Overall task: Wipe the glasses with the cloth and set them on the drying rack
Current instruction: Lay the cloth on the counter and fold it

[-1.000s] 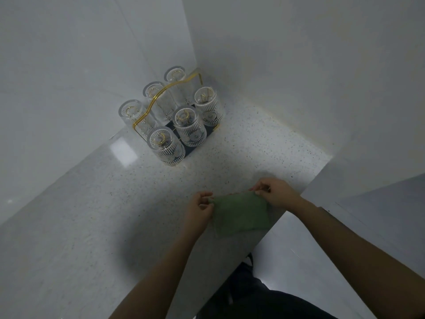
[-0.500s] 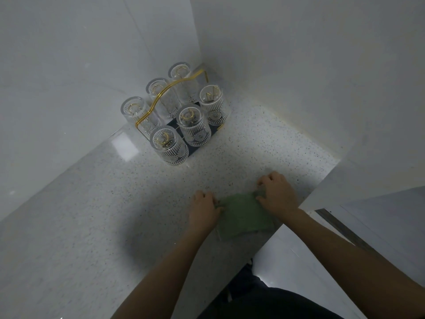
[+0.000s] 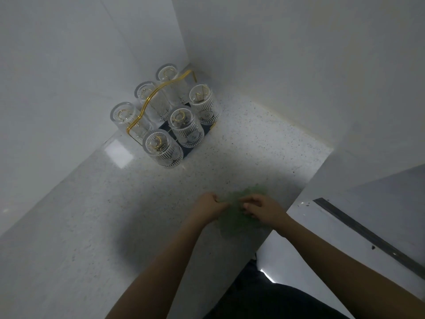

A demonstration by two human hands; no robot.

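A green cloth [image 3: 239, 217] lies blurred near the front edge of the speckled counter [image 3: 115, 215]. My left hand [image 3: 208, 204] pinches its left side and my right hand [image 3: 264, 209] grips its right side; the two hands are close together. In the far corner stands a gold wire drying rack [image 3: 158, 93] with a dark base, and several ribbed glasses [image 3: 184, 127] sit upside down on its pegs. The nearest glass [image 3: 161, 149] is at the rack's front left.
White walls meet behind the rack. A white cabinet side [image 3: 345, 176] rises at the right of the counter. The counter's front edge runs diagonally below my hands, with floor and a dark strip [image 3: 368, 236] beyond it.
The hands were spread at the cloth's two ends and pressing it flat; now they have come together and the cloth is bunched and blurred between them.
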